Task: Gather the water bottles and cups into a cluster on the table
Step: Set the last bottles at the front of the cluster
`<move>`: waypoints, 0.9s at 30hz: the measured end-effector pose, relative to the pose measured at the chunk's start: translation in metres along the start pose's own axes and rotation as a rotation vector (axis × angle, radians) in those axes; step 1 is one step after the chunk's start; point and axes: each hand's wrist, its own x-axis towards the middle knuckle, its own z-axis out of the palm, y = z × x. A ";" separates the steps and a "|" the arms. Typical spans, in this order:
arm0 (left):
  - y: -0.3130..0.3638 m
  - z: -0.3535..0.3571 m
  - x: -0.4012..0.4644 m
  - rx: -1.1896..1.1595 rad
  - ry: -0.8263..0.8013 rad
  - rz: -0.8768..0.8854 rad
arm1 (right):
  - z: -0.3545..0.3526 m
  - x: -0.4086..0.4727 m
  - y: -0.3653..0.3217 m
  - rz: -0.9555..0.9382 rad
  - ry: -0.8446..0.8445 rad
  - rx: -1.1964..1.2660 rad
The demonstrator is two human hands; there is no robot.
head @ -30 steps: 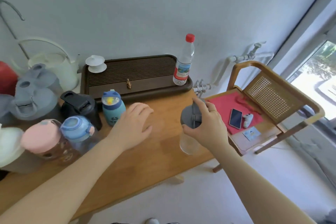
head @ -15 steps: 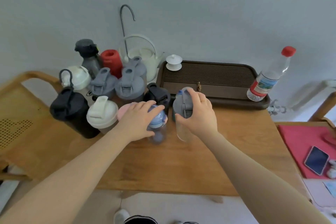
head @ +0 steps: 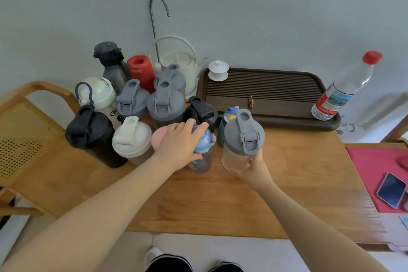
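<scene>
From the head camera, little writing can be read: the clear plastic bottle [head: 344, 90] with the red cap, at the right end of the dark tea tray [head: 265, 86] in the upper right, carries a red, white and blue label too blurred to make out, and the white-lidded bottle [head: 97, 95] at left shows black marks that stay illegible.

Half a second ago the right hand gripped the grey-lidded shaker [head: 242, 137] over its lid; now the right hand [head: 251, 164] cups the clear body from below and the near side, fingers curled round it, so the whole lid shows. The shaker sits at centre frame, just right of the blue-lidded bottle [head: 202, 148] and just in front of a small teal cup [head: 227, 123]. The left hand [head: 181, 143] still lies over the blue lid, fingers draped round it and thumb against its side.

Behind them, left of centre, stands the cluster — black, grey, white, pink and red lids packed together on the wooden table [head: 220, 201]. A white kettle [head: 176, 62] sits behind; a phone [head: 390, 190] lies on red cloth at right.
</scene>
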 end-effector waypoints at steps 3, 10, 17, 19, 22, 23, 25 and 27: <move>-0.005 -0.002 -0.003 0.009 0.002 0.025 | 0.012 0.006 0.007 0.064 0.006 0.038; -0.012 -0.007 -0.008 -0.025 -0.002 0.033 | 0.018 0.010 0.006 0.030 -0.038 -0.114; -0.002 -0.021 -0.011 -0.164 0.113 0.058 | -0.025 -0.008 -0.032 -0.282 0.006 -0.199; 0.001 -0.023 -0.009 -0.164 0.136 0.080 | -0.035 -0.013 -0.050 -0.469 0.088 -0.358; 0.004 -0.021 -0.007 -0.147 0.102 0.068 | -0.031 -0.009 -0.067 -0.704 0.199 -0.618; 0.004 -0.020 -0.007 -0.149 0.097 0.055 | -0.027 -0.006 -0.068 -0.742 0.201 -0.698; 0.004 -0.020 -0.012 -0.154 0.109 0.029 | -0.021 -0.002 -0.068 -0.764 0.185 -0.843; 0.002 -0.019 -0.018 -0.154 0.127 -0.002 | -0.020 0.001 -0.067 -0.749 0.167 -0.945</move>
